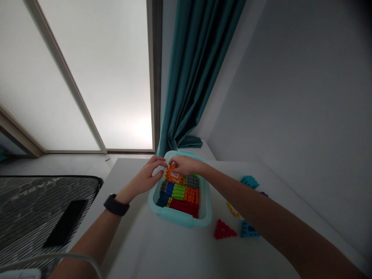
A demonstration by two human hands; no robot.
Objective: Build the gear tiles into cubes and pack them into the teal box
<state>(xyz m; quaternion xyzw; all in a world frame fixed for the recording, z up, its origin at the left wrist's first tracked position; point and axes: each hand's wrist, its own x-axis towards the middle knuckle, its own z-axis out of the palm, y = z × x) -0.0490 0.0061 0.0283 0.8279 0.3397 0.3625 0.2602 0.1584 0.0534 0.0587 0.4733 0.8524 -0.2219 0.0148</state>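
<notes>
A pale turquoise plastic box stands on the white table, packed with rows of coloured toothed building pieces. At its far end lies an orange toothed piece with a white printed label. My right hand reaches over the box and has its bent fingers on the orange piece's upper edge. My left hand, with a dark watch on the wrist, is at the box's left rim. Its thumb and fingers are apart, and the fingertips come close to the orange piece. Inside are red pieces and green pieces.
Right of the box lie a red triangle piece, a blue piece, a yellow piece and a teal piece, partly behind my right forearm. A black phone rests at lower left. A teal curtain hangs behind the table.
</notes>
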